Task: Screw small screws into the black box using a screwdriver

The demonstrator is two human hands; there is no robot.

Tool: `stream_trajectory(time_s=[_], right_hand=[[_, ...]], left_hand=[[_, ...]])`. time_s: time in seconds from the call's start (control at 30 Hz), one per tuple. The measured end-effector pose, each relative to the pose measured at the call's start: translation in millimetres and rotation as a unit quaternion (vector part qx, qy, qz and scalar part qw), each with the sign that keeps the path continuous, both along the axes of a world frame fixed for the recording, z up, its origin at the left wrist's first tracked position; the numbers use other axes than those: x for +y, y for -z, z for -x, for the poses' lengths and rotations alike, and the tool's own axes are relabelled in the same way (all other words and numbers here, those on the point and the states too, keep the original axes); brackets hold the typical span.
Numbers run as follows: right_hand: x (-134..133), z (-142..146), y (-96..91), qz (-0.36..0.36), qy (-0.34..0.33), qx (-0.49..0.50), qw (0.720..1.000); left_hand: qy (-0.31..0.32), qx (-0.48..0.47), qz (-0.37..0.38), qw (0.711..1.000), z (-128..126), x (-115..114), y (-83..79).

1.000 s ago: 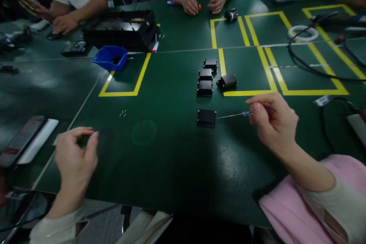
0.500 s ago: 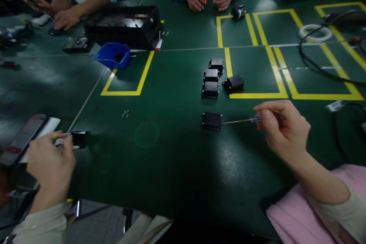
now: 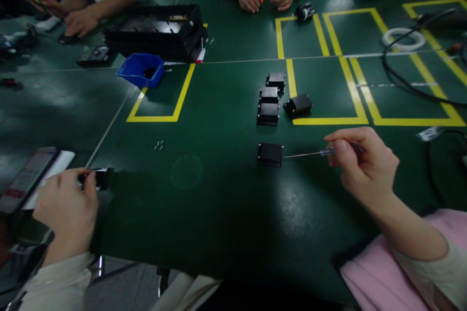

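Note:
My left hand (image 3: 66,206) is at the table's left edge, thumb and forefinger closed on a small black box (image 3: 102,179), partly hidden behind the fingers. My right hand (image 3: 367,167) grips a thin screwdriver (image 3: 304,154) with a clear handle. Its shaft points left, and its tip is at or close to the right side of another black box (image 3: 270,154) lying on the table. Beyond that are several similar boxes: a row including one box (image 3: 268,112), and a tilted one (image 3: 299,105) to their right. Tiny screws (image 3: 158,145) lie loose left of centre.
A phone (image 3: 27,177) lies beside my left hand. A blue bin (image 3: 142,70) and a black crate (image 3: 155,31) stand at the back left. Yellow tape outlines (image 3: 330,121) mark the green table. Two people sit opposite. Cable (image 3: 404,82) and a white ring lie at right.
My left thumb and forefinger have moved slightly onto the black box, covering the pale part seen before. My right hand and the screwdriver have hardly moved.

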State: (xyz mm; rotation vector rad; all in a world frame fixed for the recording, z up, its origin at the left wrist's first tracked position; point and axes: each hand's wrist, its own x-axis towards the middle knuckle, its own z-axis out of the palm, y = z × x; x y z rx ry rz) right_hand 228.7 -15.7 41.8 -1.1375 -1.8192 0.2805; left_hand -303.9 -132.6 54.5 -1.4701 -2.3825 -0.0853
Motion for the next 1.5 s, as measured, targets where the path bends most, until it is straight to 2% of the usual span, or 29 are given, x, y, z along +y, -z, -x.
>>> stream_trajectory(time_s=[0.27,0.47,0.73,1.1,1.2,1.23,1.27,1.5], right_hand=[[0.4,0.7,-0.4,-0.001,-0.005,-0.009,1.0],[1.2,0.6,0.7,-0.006,-0.008,-0.008,1.0],[0.6,0.3,1.0,-0.001,-0.007,-0.008,1.0],[2.8,1.1,-1.6,-0.036,-0.018,-0.017,0.999],[2.1,1.0,-0.5,-0.032,-0.014,-0.025,0.999],[1.8,1.0,-0.1,-0.028,-0.009,-0.028,0.999],[1.5,1.0,0.2,-0.025,-0.006,-0.031,0.999],[0.8,0.7,-0.7,-0.024,-0.004,-0.03,0.999]], left_hand=[[0.01,0.012,0.015,1.0,8.5,-4.7,4.6],[-0.002,-0.01,-0.017,1.0,4.7,0.3,5.2],[-0.009,-0.06,-0.044,0.997,17.6,2.9,9.5],[0.03,-0.007,-0.02,0.999,28.3,-6.0,18.7],[0.012,0.005,-0.036,0.999,31.6,-2.4,24.9],[-0.01,0.024,-0.079,0.997,32.7,-0.9,27.0],[-0.007,0.027,-0.083,0.996,33.5,0.4,28.9],[-0.015,0.037,-0.065,0.997,35.9,-1.1,30.5]])
